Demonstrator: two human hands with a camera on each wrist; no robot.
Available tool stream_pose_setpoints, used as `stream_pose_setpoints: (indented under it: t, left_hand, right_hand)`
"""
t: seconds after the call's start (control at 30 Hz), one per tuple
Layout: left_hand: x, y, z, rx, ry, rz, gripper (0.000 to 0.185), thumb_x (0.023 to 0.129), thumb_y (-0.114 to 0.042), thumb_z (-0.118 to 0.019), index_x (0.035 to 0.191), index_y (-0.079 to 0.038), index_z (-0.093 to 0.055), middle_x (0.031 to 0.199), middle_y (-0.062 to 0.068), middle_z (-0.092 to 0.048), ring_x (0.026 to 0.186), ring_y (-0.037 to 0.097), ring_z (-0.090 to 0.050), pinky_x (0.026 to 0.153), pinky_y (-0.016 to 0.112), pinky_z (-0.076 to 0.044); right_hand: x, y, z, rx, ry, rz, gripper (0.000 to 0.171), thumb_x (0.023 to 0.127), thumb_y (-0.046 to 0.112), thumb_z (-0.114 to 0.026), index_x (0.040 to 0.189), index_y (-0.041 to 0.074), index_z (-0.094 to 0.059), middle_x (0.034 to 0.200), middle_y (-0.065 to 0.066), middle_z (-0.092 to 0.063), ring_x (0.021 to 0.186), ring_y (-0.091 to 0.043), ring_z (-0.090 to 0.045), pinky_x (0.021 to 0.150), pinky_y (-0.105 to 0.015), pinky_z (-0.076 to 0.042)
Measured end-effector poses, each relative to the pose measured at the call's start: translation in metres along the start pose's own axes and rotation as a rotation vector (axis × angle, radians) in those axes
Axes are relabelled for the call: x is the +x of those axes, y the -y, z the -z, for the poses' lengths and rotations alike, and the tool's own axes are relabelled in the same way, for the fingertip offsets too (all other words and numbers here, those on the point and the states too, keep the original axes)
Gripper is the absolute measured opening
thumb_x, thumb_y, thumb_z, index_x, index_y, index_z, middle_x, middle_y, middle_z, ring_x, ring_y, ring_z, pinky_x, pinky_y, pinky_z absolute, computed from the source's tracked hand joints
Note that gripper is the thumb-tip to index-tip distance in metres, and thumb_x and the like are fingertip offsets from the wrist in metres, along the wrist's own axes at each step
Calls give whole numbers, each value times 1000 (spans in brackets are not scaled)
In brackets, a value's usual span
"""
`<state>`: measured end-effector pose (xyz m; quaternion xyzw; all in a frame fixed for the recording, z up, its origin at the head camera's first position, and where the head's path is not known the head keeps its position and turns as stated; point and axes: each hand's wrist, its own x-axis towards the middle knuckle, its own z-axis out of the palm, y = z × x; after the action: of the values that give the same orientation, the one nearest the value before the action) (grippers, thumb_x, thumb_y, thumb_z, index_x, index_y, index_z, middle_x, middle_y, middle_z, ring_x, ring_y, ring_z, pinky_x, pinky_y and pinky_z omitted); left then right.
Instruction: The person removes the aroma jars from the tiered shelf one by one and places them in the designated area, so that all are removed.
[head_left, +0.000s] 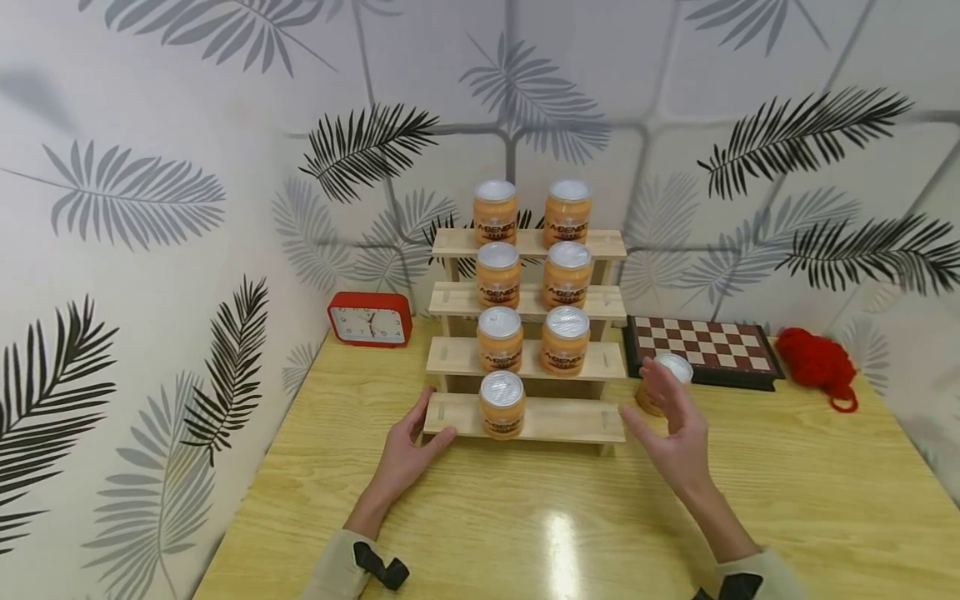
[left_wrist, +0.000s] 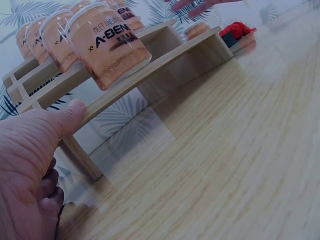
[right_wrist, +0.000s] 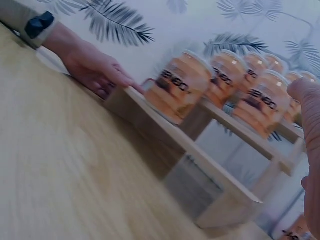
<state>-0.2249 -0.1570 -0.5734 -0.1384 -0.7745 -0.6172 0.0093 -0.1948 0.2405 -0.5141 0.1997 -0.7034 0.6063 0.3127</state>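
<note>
Resting left hand (head_left: 405, 454) steadies the stepped rack (head_left: 525, 417); right hand (head_left: 675, 433) hovers, grip apart, beside loose jar (head_left: 663, 379); a careless brush could topple it.

Half-hidden jar behind your right hand
Your right hand (head_left: 672, 429) covers most of the loose jar (head_left: 670, 372); its label can't be read.

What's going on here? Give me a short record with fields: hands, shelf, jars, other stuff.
left hand: the left hand rests at the left end of the bottom step of the wooden tiered shelf, thumb on the step edge
right hand: the right hand is open, held above the table, near the loose jar
jars on shelf: seven orange jars, two on each upper step, a single jar on the bottom step
other: red clock, chessboard, red yarn
</note>
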Motion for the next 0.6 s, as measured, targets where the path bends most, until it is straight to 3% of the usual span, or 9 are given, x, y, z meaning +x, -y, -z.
stream_pose_setpoints:
  t: [0.23, 0.6]
  left_hand:
    - [0, -1, 0, 7, -2, 4, 87, 98, -19, -76, 166, -2, -24, 171, 14, -26, 156, 27, -27, 124, 49, -25]
    - [0, 0, 0, -5, -1, 13, 86, 99, -19, -76, 165, -1, -24, 171, 15, -26, 156, 23, -26, 125, 43, -24]
  right_hand:
    - [-18, 0, -32, 48, 140, -39, 78, 79, -24, -75, 150, -7, -49, 144, -36, -54, 136, -24, -58, 112, -29, -47]
    - [-24, 1, -63, -3, 296, -190, 80, 83, -4, -85, 154, 6, -50, 153, -20, -54, 141, -22, -52, 116, -28, -42]
